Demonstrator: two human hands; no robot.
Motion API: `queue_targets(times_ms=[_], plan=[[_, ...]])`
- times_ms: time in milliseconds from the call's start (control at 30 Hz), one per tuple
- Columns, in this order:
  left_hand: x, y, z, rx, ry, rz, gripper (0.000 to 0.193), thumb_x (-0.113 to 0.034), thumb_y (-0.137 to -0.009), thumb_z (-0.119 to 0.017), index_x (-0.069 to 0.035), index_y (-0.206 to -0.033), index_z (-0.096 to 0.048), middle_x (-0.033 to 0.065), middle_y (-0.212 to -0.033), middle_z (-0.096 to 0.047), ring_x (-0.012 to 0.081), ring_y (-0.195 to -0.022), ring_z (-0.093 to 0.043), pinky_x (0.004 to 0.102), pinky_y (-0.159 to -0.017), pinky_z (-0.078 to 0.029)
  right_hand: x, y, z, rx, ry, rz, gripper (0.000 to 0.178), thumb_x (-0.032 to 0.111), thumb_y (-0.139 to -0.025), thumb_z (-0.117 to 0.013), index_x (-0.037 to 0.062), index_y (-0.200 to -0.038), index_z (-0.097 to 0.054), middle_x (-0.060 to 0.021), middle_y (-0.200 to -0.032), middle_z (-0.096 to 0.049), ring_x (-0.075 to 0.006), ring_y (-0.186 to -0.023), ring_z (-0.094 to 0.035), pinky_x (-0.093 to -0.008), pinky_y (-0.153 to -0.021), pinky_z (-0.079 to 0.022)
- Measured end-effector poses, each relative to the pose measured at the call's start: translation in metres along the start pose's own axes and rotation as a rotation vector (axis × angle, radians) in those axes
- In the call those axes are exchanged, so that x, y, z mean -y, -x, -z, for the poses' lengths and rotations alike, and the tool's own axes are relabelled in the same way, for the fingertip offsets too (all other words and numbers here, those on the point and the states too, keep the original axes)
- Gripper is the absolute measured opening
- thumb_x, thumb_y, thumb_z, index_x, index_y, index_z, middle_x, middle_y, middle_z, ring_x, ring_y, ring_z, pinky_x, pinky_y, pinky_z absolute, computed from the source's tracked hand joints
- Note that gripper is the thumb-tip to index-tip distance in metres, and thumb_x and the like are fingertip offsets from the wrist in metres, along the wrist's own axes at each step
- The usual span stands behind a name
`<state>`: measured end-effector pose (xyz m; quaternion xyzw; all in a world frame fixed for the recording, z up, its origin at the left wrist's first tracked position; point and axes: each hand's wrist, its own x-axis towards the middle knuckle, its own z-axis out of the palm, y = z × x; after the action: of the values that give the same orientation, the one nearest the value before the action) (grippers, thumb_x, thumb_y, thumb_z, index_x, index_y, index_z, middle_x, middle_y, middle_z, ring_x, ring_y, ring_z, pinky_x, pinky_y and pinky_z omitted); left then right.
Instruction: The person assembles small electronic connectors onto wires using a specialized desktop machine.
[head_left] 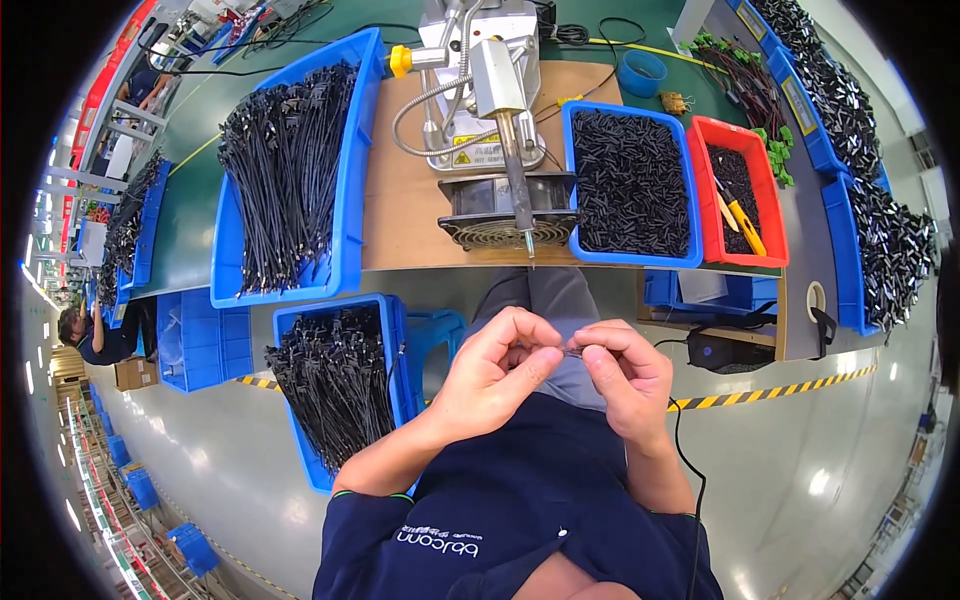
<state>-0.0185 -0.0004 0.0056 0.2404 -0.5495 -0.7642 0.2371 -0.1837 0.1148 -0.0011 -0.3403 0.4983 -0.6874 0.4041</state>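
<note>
Both my hands are raised over my lap in front of the bench edge, fingertips almost meeting. My left hand [503, 372] is pinched closed, and what its fingers hold is too small to name. Between thumb and fingers, my right hand [628, 378] grips a small thin dark piece [573, 351], whose kind I cannot make out. Ahead of them stands a bench machine with a slim rod-like nozzle [518, 185] pointing down. A black fan [508, 208] sits beneath it. To its right, a blue bin [636, 182] holds many short black tubes.
Black cables with metal ends fill a blue bin [287, 180] on the bench and another [340, 385] lower left. A red bin [741, 190] holds tiny black parts and a yellow-handled tool [746, 228]. A black cord [690, 455] hangs beside my right arm. Another person [100, 335] is far left.
</note>
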Motion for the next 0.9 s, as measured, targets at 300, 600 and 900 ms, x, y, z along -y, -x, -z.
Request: queue_targets(times_ms=[300, 600, 900], plan=[[0.006, -0.001, 0.004, -0.028, 0.037, 0.014, 0.018, -0.006, -0.104, -0.072, -0.001, -0.119, -0.063, -0.0004, -0.105, -0.066, 0.0025, -0.088, -0.058, 0.0203, -0.075, -0.05, -0.011, -0.008, 0.0, 0.053, 0.133, 0.075, 0.021, -0.003, -0.096, -0.076, -0.0034, -0.117, -0.077, -0.0092, -0.115, -0.071, -0.0053, -0.081, -0.058, -0.0193, -0.066, -0.044], [0.004, -0.007, 0.013, -0.006, 0.178, 0.064, 0.02, -0.008, -0.106, -0.07, -0.002, -0.125, -0.065, 0.0008, -0.111, -0.067, 0.0052, -0.098, -0.06, 0.0226, -0.086, -0.05, -0.005, -0.01, 0.015, 0.119, 0.342, 0.081, 0.029, -0.006, -0.088, -0.081, -0.0024, -0.116, -0.077, -0.011, -0.115, -0.072, -0.004, -0.077, -0.057, -0.0178, -0.064, -0.04], [0.006, -0.008, 0.014, -0.054, -0.073, -0.05, 0.021, -0.003, -0.102, -0.072, 0.0, -0.122, -0.067, 0.0039, -0.108, -0.067, 0.0088, -0.096, -0.063, 0.0247, -0.086, -0.052, -0.018, -0.007, 0.012, 0.031, 0.295, 0.021, 0.022, -0.006, -0.093, -0.079, -0.0041, -0.115, -0.074, -0.0102, -0.11, -0.074, -0.0071, -0.087, -0.066, -0.02, -0.073, -0.052]])
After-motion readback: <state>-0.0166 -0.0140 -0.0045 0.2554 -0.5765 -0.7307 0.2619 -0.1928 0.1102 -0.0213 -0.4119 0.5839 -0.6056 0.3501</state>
